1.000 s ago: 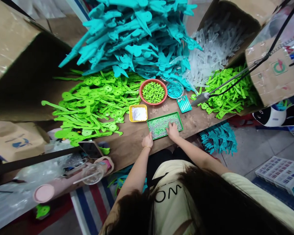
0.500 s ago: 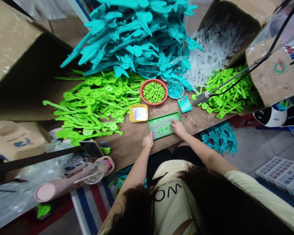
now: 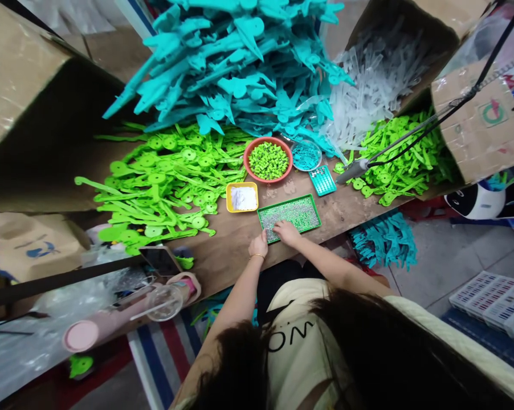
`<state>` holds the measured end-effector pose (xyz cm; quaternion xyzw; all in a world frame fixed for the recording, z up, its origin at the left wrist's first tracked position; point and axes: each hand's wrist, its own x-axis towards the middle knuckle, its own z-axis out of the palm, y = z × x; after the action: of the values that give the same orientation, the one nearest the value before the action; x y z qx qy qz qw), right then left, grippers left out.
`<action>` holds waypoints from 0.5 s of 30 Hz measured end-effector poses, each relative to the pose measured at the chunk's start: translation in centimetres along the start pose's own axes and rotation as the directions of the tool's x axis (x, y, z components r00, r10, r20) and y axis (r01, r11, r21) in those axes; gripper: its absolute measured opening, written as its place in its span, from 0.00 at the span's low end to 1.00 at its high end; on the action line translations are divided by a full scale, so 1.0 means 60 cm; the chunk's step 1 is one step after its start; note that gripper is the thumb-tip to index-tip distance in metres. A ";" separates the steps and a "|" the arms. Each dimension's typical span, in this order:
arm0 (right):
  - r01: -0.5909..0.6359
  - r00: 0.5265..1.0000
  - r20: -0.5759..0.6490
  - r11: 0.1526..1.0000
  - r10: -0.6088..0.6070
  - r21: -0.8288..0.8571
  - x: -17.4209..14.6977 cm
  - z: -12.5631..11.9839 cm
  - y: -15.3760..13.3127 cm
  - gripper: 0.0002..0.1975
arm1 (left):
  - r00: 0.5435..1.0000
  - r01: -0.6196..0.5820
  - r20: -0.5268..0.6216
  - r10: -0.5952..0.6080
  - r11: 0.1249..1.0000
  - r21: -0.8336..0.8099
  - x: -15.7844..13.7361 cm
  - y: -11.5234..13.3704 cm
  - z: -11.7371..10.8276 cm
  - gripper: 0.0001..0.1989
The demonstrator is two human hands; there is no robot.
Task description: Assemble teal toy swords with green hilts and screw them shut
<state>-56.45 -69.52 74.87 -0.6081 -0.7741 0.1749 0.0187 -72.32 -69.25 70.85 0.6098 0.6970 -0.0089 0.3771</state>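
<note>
A flat green tray (image 3: 308, 200) filled with tiny silvery pieces lies at the near edge of the wooden table (image 3: 223, 250). My left hand (image 3: 258, 245) rests at the tray's near left corner, fingertips touching its rim. My right hand (image 3: 286, 233) lies palm down on the tray's near left part, fingers spread over the pieces. Neither hand visibly holds anything. Behind the tray stand a small yellow dish (image 3: 241, 197) of white bits and an orange bowl (image 3: 268, 160) of small green pieces.
Heaps of green plastic parts (image 3: 163, 182), teal parts (image 3: 240, 68) and clear parts (image 3: 368, 97) cover the table's back. A small teal tray (image 3: 322, 180), a round teal dish (image 3: 306, 155) and a hanging tool (image 3: 351, 171) sit right of the bowl. Cardboard boxes flank both sides; a phone (image 3: 159, 261) and cup (image 3: 163, 302) lie left.
My right hand has slid from the tray's right side to its near left part, close to my left hand. The left hand has stayed put.
</note>
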 end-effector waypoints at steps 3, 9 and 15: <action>-0.080 0.995 -0.058 0.996 0.079 -0.023 -0.026 -0.036 0.080 0.13 | 1.000 0.001 0.004 -0.001 1.000 0.002 0.000 0.000 0.000 0.18; -0.123 0.983 -0.143 0.992 0.119 -0.020 -0.013 -0.030 0.100 0.28 | 1.000 0.006 0.004 -0.006 1.000 -0.007 0.001 -0.002 0.003 0.18; 0.212 0.977 0.009 0.977 -0.212 0.012 0.016 0.033 -0.012 0.25 | 1.000 0.018 -0.003 -0.018 1.000 -0.009 0.003 -0.003 0.005 0.19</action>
<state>-57.88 -69.24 73.03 -0.5209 -0.8337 0.1795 0.0368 -72.31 -69.30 70.49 0.6018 0.7030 -0.0084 0.3788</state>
